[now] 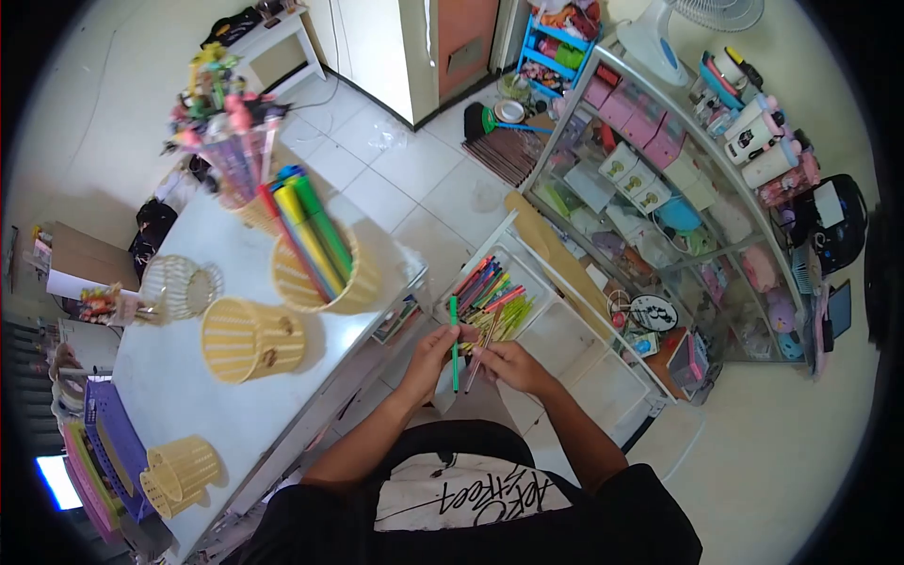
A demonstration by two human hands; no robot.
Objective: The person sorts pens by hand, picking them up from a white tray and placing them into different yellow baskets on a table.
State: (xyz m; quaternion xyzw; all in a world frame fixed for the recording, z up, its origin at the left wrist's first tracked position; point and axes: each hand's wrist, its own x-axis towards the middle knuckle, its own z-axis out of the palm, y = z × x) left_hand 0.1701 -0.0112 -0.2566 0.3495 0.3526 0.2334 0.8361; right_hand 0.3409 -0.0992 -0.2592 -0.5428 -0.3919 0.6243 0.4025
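My left hand (430,360) is closed around a slim green felt-tip pen (455,372), which stands nearly upright in my view. Close beside it, my right hand (513,365) pinches a thin brownish-red stick, like a pencil or slim pen (472,377). Just beyond both hands, a white drawer-like bin (546,341) holds a pile of colourful pens (485,285) and some yellow-green ones (509,316). On the table to the left, a cream perforated cup (363,287) holds several thick markers (315,231), among them red, yellow, blue and green.
The white table (268,414) also bears a tipped cream basket (252,341), small joined cups (179,476), a wire-like basket (184,285) and a cup crowded with decorated pens (231,155). A glass display cabinet (650,207) stands to the right. Tiled floor (414,179) lies ahead.
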